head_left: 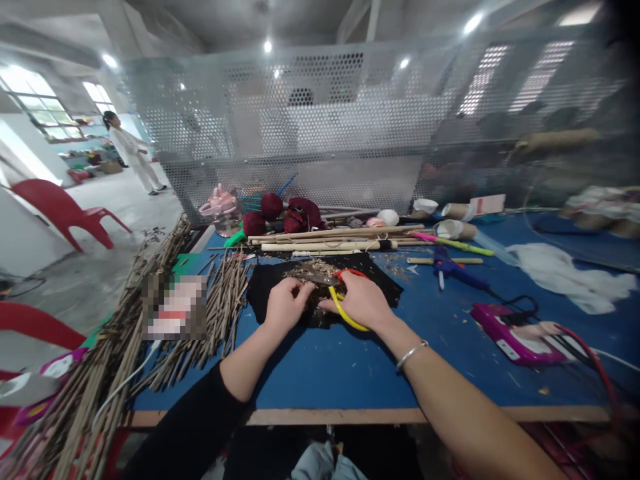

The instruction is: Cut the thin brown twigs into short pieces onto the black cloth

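My right hand (364, 300) is wrapped round a pair of shears with a yellow handle (345, 315) and a red one; the grey metal end points left. My left hand (286, 305) is closed in a pinch just left of the shears, over brown scraps (310, 268). What its fingertips hold is too small and hidden to name. Both hands work above a black cloth (265, 283) strewn with cut bits, on the blue table (320, 377).
Bundles of thin sticks (215, 313) and long twigs (107, 347) lie at left. Bamboo rods (325, 245) and dark red yarn balls (271, 207) lie behind the cloth. At right are a blue glue gun (453, 267), a purple power strip (515, 340) and white plastic (570, 273). A perforated metal screen (300, 133) stands behind.
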Demonstrator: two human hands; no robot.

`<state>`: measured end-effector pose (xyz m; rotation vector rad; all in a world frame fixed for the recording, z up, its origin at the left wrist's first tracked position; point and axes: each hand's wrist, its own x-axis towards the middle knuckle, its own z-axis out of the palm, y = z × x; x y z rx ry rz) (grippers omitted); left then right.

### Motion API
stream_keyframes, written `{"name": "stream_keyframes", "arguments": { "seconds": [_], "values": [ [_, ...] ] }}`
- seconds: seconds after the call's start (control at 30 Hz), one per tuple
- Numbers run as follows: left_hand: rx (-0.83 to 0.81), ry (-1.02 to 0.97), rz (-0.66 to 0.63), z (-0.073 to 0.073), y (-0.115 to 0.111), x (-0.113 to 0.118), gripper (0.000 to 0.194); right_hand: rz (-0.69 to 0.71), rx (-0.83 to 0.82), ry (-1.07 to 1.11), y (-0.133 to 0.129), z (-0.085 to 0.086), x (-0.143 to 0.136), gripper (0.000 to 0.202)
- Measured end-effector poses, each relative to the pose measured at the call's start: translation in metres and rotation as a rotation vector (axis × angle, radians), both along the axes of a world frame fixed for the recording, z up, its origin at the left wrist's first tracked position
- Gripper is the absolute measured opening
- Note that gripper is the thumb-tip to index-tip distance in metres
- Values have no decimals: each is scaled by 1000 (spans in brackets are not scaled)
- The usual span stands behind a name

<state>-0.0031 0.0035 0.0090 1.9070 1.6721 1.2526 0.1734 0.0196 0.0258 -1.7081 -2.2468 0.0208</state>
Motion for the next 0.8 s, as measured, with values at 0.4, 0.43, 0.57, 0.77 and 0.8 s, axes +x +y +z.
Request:
{"name": "stream_keyframes", "arguments": {
  "seconds": [0.4,0.43,0.57,0.77,0.8],
  "values": [
    [-259,421,285,39,-60,-67,19,88,-41,486,16,-27,9,36],
    [-291,436,347,37,-64,-81,20,98,-40,519,17,-29,8,36],
    [-447,515,481,23,-76,-115,32,127,-39,618,18,-34,5,38],
    [-424,419,454,11,-77,-111,28,165,-86,640,18,-36,4,35],
    [-403,376,450,11,-76,-110,29,166,-90,641,18,-36,4,35]
  ]
}}
